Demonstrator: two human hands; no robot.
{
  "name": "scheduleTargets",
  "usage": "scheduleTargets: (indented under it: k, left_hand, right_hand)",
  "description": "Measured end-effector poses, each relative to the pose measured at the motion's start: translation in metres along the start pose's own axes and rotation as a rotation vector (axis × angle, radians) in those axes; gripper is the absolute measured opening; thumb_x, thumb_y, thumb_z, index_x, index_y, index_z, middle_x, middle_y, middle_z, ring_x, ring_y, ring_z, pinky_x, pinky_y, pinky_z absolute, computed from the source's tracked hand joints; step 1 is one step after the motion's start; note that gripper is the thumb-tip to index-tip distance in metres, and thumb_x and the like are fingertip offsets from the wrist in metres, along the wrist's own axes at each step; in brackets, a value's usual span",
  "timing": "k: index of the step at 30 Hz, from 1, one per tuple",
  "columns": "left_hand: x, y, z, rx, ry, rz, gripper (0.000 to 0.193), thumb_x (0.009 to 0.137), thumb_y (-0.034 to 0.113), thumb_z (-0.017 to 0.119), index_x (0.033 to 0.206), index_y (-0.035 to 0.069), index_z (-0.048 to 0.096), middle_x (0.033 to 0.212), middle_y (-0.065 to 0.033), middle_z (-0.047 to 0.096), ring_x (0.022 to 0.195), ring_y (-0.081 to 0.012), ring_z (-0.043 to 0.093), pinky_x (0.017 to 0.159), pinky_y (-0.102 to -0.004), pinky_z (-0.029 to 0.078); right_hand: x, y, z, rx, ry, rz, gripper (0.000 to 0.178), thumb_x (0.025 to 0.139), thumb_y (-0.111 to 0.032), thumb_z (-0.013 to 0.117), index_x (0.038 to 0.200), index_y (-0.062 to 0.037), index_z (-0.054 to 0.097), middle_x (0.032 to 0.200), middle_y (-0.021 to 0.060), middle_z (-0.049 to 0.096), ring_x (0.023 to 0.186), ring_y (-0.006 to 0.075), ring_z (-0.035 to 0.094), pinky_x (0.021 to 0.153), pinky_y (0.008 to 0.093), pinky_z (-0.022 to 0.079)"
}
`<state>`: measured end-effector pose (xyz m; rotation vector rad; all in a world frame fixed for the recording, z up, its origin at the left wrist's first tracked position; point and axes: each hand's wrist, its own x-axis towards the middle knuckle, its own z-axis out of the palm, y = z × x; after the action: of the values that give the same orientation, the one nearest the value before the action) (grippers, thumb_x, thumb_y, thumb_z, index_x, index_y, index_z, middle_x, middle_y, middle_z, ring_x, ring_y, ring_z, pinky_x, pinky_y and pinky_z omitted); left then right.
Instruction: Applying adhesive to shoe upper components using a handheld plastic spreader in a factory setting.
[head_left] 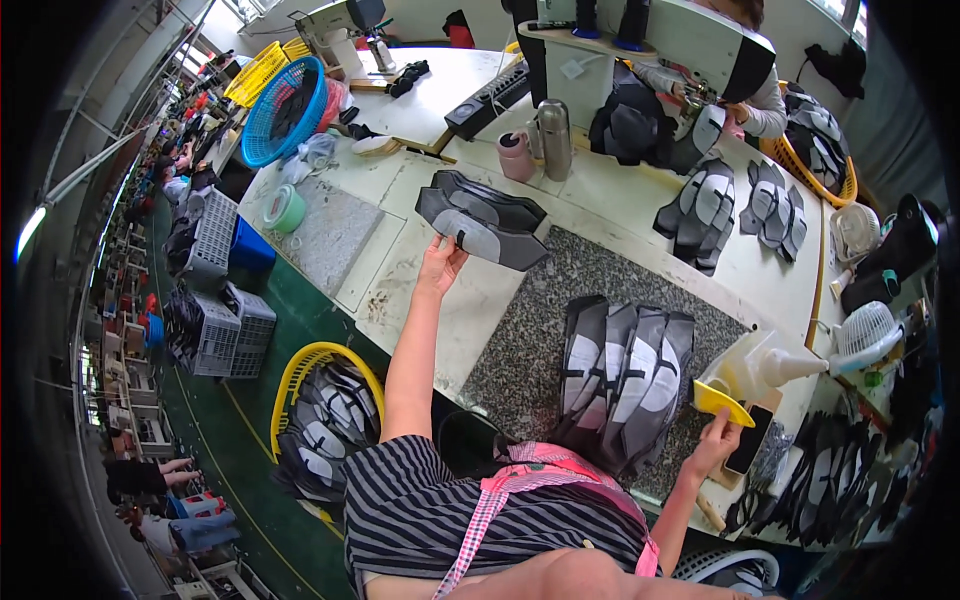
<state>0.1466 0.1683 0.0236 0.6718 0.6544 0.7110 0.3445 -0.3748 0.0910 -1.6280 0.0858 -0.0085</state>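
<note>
Some L hand fingers were hidden under the grey-blk pieces. Co-worker's head was cut by top edge, body partly behind sewing machine. Striped sleeve hid pt of yellow basket. Far-L workshop bits were too small to ID.

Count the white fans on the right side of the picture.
2: the nearer fan is right of the plastic bottle; the farther fan is just below the orange basket in the picture. Others may be hidden.
</note>
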Motion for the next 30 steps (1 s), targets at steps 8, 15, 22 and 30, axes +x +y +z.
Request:
scheduleTargets:
  k: [8,15,22,30]
  left_hand:
    - [0.093,-0.009,-0.049,0.169,0.26,-0.007,0.026,0.094,0.009,0.059,0.116,0.021,0.05,0.089,-0.0031,0.066,0.074,-0.019,0.068,0.071,-0.036,0.06]
    - [0.152,-0.007,-0.093,0.427,0.417,-0.02,0.019,0.091,0.003,0.058,0.109,0.002,0.054,0.085,-0.0119,0.06,0.071,-0.024,0.062,0.065,-0.0419,0.057]
    - [0.11,-0.03,-0.005,1.356,0.332,0.564,0.051,0.087,0.01,0.059,0.134,0.001,0.042,0.109,-0.0109,0.056,0.099,-0.0182,0.056,0.087,-0.0292,0.045]
    - [-0.127,-0.162,0.247,1.214,-0.737,0.035,0.032,0.089,0.021,0.067,0.113,0.0,0.064,0.073,-0.0032,0.063,0.065,-0.0077,0.056,0.06,-0.0242,0.046]
  right_hand:
    - [0.005,0.014,-0.031,-0.095,0.131,-0.023,0.018,0.098,-0.021,0.056,0.09,-0.0058,0.06,0.066,-0.0062,0.047,0.047,-0.0001,0.029,0.04,0.0191,0.02]
    - [0.0,0.021,-0.047,-0.111,0.179,0.06,0.02,0.097,-0.023,0.058,0.082,-0.0103,0.056,0.063,-0.0079,0.043,0.048,0.0,0.03,0.041,0.0199,0.021]
    - [0.022,0.031,-0.048,-0.632,0.265,-0.237,0.018,0.091,-0.015,0.064,0.085,0.0017,0.063,0.064,0.0026,0.051,0.056,0.0113,0.042,0.051,0.0298,0.033]
    - [0.039,0.042,-0.037,-0.725,0.06,-0.416,0.016,0.092,-0.019,0.059,0.095,-0.0043,0.066,0.085,0.0122,0.066,0.077,0.0333,0.064,0.063,0.041,0.048]
